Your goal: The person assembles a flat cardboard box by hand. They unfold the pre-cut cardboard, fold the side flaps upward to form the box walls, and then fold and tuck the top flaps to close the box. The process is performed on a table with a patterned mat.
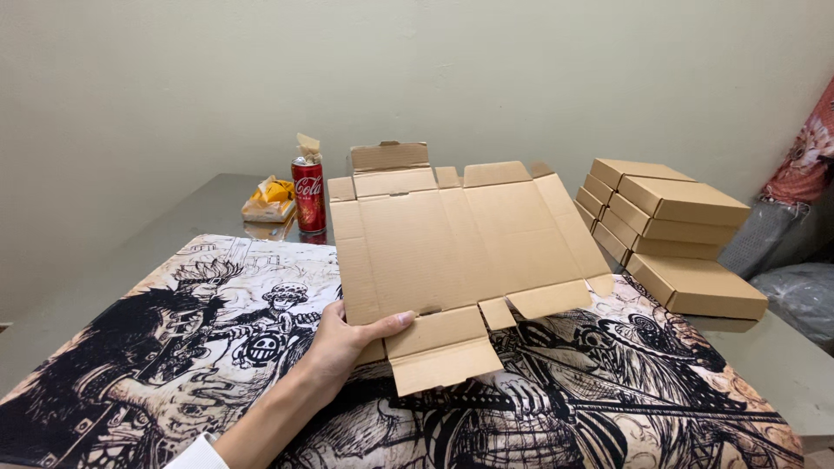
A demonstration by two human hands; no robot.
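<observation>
My left hand (334, 347) is clamped on one corner of the flat cardboard sheet (456, 252); held so, it could sag and crease. My right hand is out of view.

brown cardboard sheet (452, 252) | red can (308, 193) | black-and-cream comic-print mat (174, 347)

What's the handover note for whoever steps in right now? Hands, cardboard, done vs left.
Left hand: grips the near-left edge of the flat cardboard box blank, thumb on top, holding it tilted up over the printed mat.
Right hand: not in view.
Done: folded boxes stacked at the right on the table.
Left: this blank is unfolded, all flaps flat.
Nearby: red drink can and yellow packet behind the mat.
</observation>
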